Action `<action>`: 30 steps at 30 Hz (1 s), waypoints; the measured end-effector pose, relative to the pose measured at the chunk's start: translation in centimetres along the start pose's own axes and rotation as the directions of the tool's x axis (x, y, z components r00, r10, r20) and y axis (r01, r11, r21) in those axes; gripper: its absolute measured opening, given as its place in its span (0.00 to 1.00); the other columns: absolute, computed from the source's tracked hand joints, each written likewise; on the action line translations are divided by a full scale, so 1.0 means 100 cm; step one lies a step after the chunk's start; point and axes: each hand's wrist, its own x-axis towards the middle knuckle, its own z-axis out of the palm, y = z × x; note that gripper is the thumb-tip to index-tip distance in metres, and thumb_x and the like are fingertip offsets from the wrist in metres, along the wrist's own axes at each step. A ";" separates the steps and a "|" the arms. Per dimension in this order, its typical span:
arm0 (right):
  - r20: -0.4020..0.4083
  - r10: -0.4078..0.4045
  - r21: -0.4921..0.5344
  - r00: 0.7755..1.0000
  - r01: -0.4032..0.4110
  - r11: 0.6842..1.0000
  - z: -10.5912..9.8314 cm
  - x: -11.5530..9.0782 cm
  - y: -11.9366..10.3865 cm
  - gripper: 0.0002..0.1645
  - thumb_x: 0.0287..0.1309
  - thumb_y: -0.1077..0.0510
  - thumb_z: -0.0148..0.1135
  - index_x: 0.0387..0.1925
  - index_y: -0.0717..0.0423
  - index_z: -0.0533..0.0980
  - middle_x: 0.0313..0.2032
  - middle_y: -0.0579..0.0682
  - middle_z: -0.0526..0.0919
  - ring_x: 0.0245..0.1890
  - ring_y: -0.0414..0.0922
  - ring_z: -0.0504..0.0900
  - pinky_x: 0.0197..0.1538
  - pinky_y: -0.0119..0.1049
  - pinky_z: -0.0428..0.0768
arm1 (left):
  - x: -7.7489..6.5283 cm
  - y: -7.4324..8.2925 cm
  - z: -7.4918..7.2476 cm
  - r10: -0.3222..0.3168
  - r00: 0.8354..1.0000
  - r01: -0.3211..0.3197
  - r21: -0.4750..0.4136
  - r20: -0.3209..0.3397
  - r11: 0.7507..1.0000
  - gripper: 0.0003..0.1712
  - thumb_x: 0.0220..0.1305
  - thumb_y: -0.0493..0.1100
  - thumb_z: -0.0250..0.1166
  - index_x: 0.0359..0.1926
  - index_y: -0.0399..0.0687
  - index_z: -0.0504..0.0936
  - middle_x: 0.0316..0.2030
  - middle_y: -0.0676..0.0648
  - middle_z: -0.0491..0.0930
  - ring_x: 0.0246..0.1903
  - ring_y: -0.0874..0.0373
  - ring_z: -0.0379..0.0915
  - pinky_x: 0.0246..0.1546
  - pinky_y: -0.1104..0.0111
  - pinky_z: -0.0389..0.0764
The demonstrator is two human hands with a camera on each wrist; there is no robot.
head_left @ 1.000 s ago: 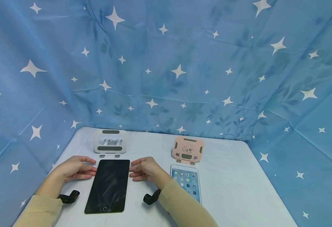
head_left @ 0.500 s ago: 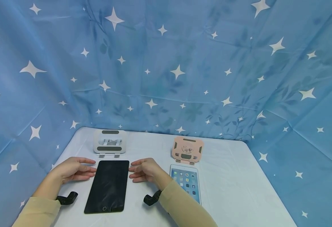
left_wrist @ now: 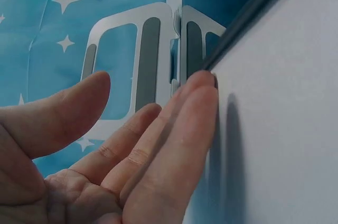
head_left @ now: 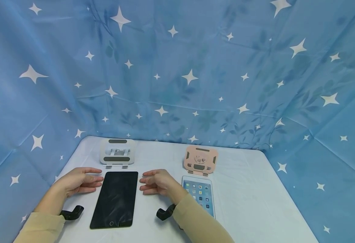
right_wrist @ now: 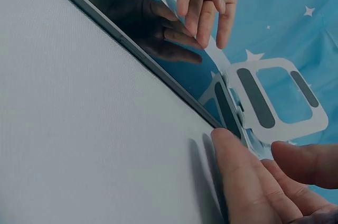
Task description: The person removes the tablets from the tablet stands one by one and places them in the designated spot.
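Observation:
A black tablet (head_left: 115, 199) lies flat, screen up and home button towards me, between my two hands. Beside its left edge is my left hand (head_left: 81, 182), fingers extended; the left wrist view has its fingertips (left_wrist: 198, 84) right at the tablet's corner. My right hand (head_left: 157, 183) is on the other side, fingers loosely straight and a small gap from the edge in the head view. Neither hand grips anything. Just beyond the tablet stands a white tablet stand (head_left: 116, 159) with grey pads. The dark screen (right_wrist: 127, 28) mirrors a hand in the right wrist view.
A white tablet (head_left: 200, 195) showing app icons lies to the right, partly hidden under my right forearm. Behind it stands a pink tablet stand (head_left: 200, 158). The white table (head_left: 250, 195) meets a blue star-patterned cloth (head_left: 177, 87) at the back and sides.
My right hand has shifted slightly right, away from the black tablet's edge. My left hand and the tablet look nearly unmoved.

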 end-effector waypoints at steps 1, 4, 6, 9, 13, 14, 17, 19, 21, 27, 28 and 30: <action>-0.001 -0.004 0.005 1.000 0.004 1.000 0.000 0.000 0.000 0.24 0.72 0.69 0.61 0.67 0.61 0.78 0.54 0.56 0.91 0.46 0.54 0.94 0.49 0.49 0.93 | 0.000 0.000 0.001 0.015 1.000 -0.015 0.017 -0.001 1.000 0.41 0.79 0.39 0.63 0.80 0.24 0.55 0.61 0.37 0.86 0.50 0.57 0.90 0.53 0.57 0.92; -0.013 -0.013 0.013 1.000 0.013 1.000 -0.002 -0.001 0.000 0.26 0.70 0.71 0.61 0.68 0.60 0.78 0.55 0.57 0.90 0.46 0.54 0.94 0.48 0.46 0.93 | -0.001 0.001 0.006 0.057 0.997 -0.053 0.077 -0.051 0.996 0.41 0.79 0.42 0.63 0.81 0.26 0.56 0.70 0.29 0.78 0.54 0.57 0.89 0.55 0.57 0.91; -0.028 -0.028 -0.007 0.999 0.028 1.000 -0.002 -0.003 -0.001 0.28 0.69 0.72 0.62 0.69 0.59 0.78 0.55 0.57 0.91 0.45 0.53 0.95 0.47 0.45 0.94 | -0.002 0.001 0.010 0.093 0.992 -0.082 0.124 -0.090 0.989 0.40 0.80 0.44 0.62 0.81 0.27 0.57 0.73 0.27 0.73 0.56 0.54 0.88 0.55 0.57 0.91; -0.067 -0.075 -0.060 0.995 0.071 0.996 -0.002 -0.006 -0.001 0.31 0.66 0.73 0.63 0.69 0.58 0.78 0.55 0.56 0.91 0.44 0.51 0.94 0.45 0.43 0.94 | -0.002 0.001 0.019 0.134 0.976 -0.103 0.184 -0.169 0.978 0.38 0.81 0.45 0.62 0.80 0.28 0.61 0.73 0.26 0.73 0.58 0.49 0.88 0.54 0.57 0.92; -0.127 -0.179 -0.151 0.976 0.159 0.976 -0.002 -0.010 -0.002 0.32 0.65 0.71 0.66 0.70 0.59 0.77 0.56 0.58 0.89 0.44 0.49 0.93 0.46 0.43 0.94 | -0.003 0.005 0.032 0.206 0.942 -0.118 0.311 -0.266 0.943 0.35 0.81 0.47 0.62 0.78 0.29 0.65 0.69 0.26 0.76 0.60 0.40 0.86 0.52 0.55 0.92; -0.138 -0.204 -0.171 0.969 0.180 0.969 -0.003 -0.012 -0.002 0.31 0.66 0.70 0.66 0.70 0.60 0.77 0.57 0.59 0.89 0.45 0.50 0.92 0.48 0.44 0.94 | -0.003 0.007 0.036 0.225 0.930 -0.114 0.352 -0.292 0.929 0.35 0.81 0.47 0.61 0.78 0.30 0.66 0.69 0.26 0.77 0.59 0.38 0.85 0.52 0.55 0.92; -0.156 -0.290 -0.257 0.944 0.245 0.935 -0.008 -0.016 -0.002 0.29 0.68 0.67 0.65 0.70 0.61 0.77 0.60 0.62 0.87 0.50 0.53 0.91 0.51 0.47 0.93 | -0.003 0.014 0.048 0.273 0.888 -0.073 0.473 -0.371 0.878 0.38 0.81 0.51 0.61 0.79 0.31 0.64 0.69 0.26 0.77 0.62 0.31 0.81 0.54 0.47 0.90; -0.165 -0.361 -0.346 0.918 0.289 0.893 -0.012 -0.019 -0.002 0.28 0.69 0.66 0.65 0.69 0.62 0.77 0.61 0.63 0.86 0.54 0.55 0.90 0.51 0.48 0.93 | -0.003 0.018 0.057 0.300 0.861 -0.050 0.519 -0.411 0.853 0.41 0.80 0.54 0.61 0.80 0.32 0.61 0.70 0.25 0.74 0.66 0.29 0.78 0.58 0.41 0.87; -0.175 -0.440 -0.463 0.881 0.320 0.826 -0.016 -0.025 -0.003 0.26 0.71 0.64 0.65 0.69 0.61 0.78 0.62 0.61 0.86 0.57 0.56 0.89 0.53 0.48 0.92 | -0.003 0.023 0.067 0.329 0.838 -0.042 0.550 -0.436 0.834 0.45 0.80 0.57 0.60 0.82 0.33 0.57 0.73 0.25 0.71 0.70 0.27 0.73 0.62 0.36 0.82; -0.226 -0.631 -0.738 0.742 0.292 0.608 -0.031 -0.048 -0.006 0.24 0.78 0.53 0.58 0.71 0.49 0.78 0.69 0.54 0.82 0.68 0.56 0.83 0.69 0.58 0.83 | -0.004 0.034 0.104 0.468 0.770 -0.105 0.637 -0.435 0.764 0.50 0.80 0.63 0.60 0.84 0.36 0.53 0.78 0.25 0.62 0.76 0.25 0.61 0.71 0.29 0.69; -0.228 -0.653 -0.766 0.722 0.281 0.578 -0.034 -0.053 -0.006 0.25 0.79 0.52 0.56 0.72 0.48 0.77 0.71 0.54 0.81 0.71 0.57 0.80 0.71 0.60 0.80 | -0.003 0.036 0.111 0.501 0.753 -0.122 0.658 -0.426 0.743 0.50 0.79 0.64 0.60 0.84 0.37 0.54 0.79 0.26 0.61 0.77 0.24 0.60 0.73 0.29 0.67; -0.221 -0.700 -0.826 0.679 0.252 0.505 -0.041 -0.060 -0.006 0.26 0.81 0.51 0.54 0.74 0.48 0.75 0.74 0.55 0.77 0.75 0.59 0.76 0.75 0.62 0.76 | -0.002 0.041 0.124 0.560 0.727 -0.159 0.697 -0.397 0.700 0.50 0.79 0.64 0.60 0.84 0.37 0.54 0.82 0.27 0.57 0.79 0.25 0.55 0.75 0.29 0.64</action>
